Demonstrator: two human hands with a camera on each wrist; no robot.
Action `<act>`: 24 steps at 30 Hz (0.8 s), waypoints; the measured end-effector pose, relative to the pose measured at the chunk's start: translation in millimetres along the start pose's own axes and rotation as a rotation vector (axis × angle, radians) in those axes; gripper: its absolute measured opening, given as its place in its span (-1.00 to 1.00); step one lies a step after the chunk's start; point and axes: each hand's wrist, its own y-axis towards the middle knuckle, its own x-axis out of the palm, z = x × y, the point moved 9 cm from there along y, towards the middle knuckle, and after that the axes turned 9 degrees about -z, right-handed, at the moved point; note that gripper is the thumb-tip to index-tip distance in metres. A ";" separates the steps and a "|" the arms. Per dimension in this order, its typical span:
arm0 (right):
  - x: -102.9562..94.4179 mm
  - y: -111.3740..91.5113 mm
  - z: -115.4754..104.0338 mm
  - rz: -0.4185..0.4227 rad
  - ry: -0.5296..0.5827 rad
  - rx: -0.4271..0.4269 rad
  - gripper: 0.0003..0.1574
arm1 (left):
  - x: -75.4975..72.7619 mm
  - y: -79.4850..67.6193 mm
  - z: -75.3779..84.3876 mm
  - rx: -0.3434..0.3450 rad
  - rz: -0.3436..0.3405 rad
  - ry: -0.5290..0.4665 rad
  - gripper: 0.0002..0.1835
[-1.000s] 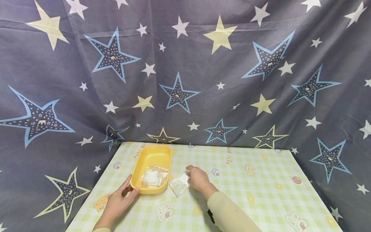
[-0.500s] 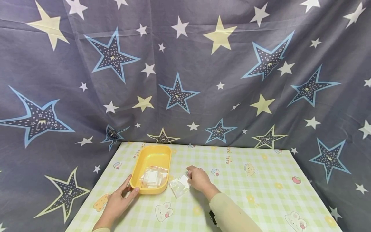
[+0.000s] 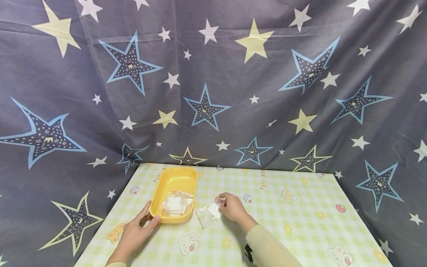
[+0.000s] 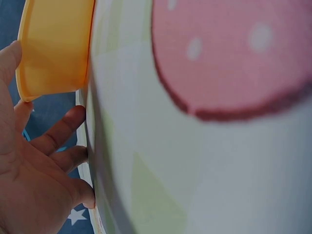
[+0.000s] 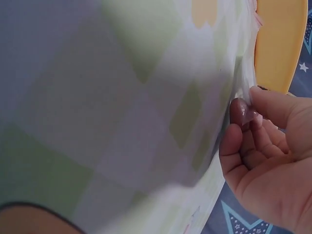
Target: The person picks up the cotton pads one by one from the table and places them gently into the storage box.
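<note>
In the head view a shallow yellow plastic tray [image 3: 180, 174] stands on the left part of the table. My left hand [image 3: 136, 231] holds its near left corner between thumb and forefinger; the left wrist view shows the other fingers [image 4: 63, 130] spread against the tabletop. My right hand [image 3: 233, 207] pinches the edge of a small clear zip bag [image 3: 208, 217] just right of the tray. A white slip shows inside that bag. Thumb and fingertips meet on the clear film [image 5: 247, 116] in the right wrist view. Several similar bags [image 3: 176, 204] lie in the tray's near half.
A green-and-white checked cloth [image 3: 300, 230] with cartoon prints covers the table. Behind it hangs a dark star-patterned curtain [image 3: 227, 81], which also runs down both sides. A dark band [image 3: 248, 253] is partly visible at my right wrist.
My right hand has shifted slightly right and toward me, drawing the zip bag a little with it; a pink print now shows by the fingertips. Left hand and tray have stayed put.
</note>
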 end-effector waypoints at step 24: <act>-9.8 -12.5 41.3 -0.008 0.424 0.071 -0.34 | -2.2 -2.9 3.9 0.010 0.023 0.006 -0.07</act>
